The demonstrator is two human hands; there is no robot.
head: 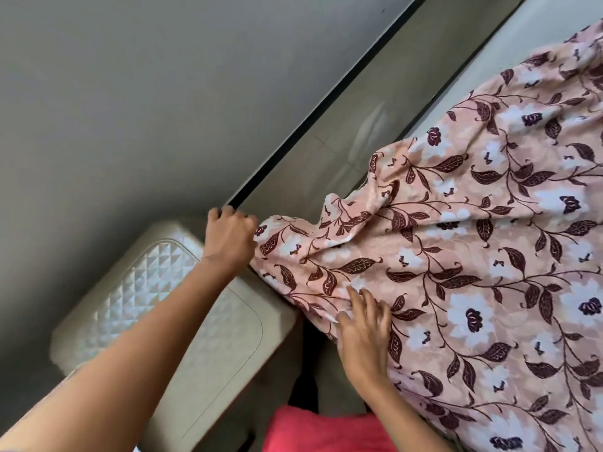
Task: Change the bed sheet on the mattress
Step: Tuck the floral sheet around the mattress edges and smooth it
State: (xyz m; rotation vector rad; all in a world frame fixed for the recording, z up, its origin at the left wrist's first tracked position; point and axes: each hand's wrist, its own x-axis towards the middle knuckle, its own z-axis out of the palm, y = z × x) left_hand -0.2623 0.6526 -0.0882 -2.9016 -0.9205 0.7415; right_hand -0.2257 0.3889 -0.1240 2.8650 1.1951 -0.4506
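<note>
Along the left runs a grey wall (114, 93) with a black strip at its foot. Below it, just beside the bed, stands a beige box (228, 353) with a quilted lid. Above the box's far corner the left hand (228, 236) has its fingers curled round the corner of the floral sheet (473, 256), and the cloth bunches in folds toward it. The sheet lies over the mattress (538, 44). Its long axis runs slantwise from that gripped corner, which points left at the wall, away to the far right. The right hand (362, 327) lies flat on the sheet's near edge with its fingers spread and pressing on the cloth. At the far right a bare pale strip of mattress shows beyond the sheet.
</note>
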